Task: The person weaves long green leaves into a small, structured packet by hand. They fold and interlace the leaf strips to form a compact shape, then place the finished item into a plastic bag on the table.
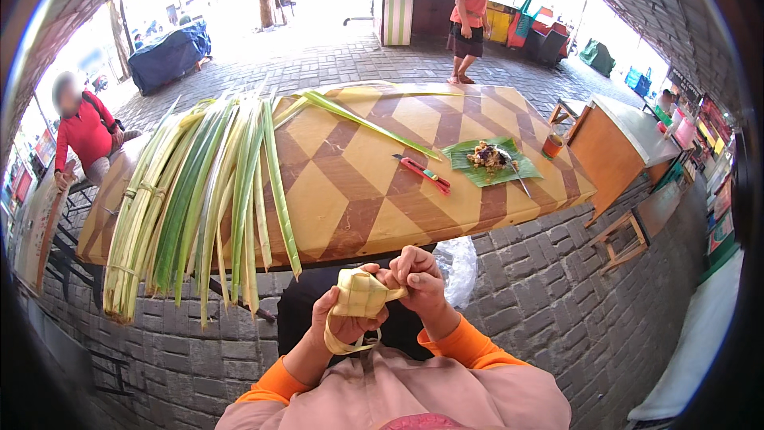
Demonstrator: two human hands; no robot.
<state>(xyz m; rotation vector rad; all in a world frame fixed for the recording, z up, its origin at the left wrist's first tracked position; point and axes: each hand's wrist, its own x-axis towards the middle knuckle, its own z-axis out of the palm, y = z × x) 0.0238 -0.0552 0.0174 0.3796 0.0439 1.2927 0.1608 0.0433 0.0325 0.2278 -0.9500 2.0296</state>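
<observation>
Above my lap I hold a woven palm-leaf pouch (360,293), pale yellow-green and diamond-shaped, with a loose strip curling below it. My left hand (325,314) is wrapped round its left side and underside. At its right corner my right hand (422,279) is closed with the fingers pinched together on a leaf strip of the pouch. Beyond my hands, a large heap of long green and yellow palm leaves (199,191) lies over the left part of the table and hangs past its near edge. A red box cutter (422,173) rests mid-table.
The patterned table (350,207) spans the view before me. On its right lie food on a banana leaf (489,161) with a spoon, and a glass of brown drink (552,145). A wooden stool (625,239) stands at right. One person (469,12) is beyond the table, another (83,127) at left.
</observation>
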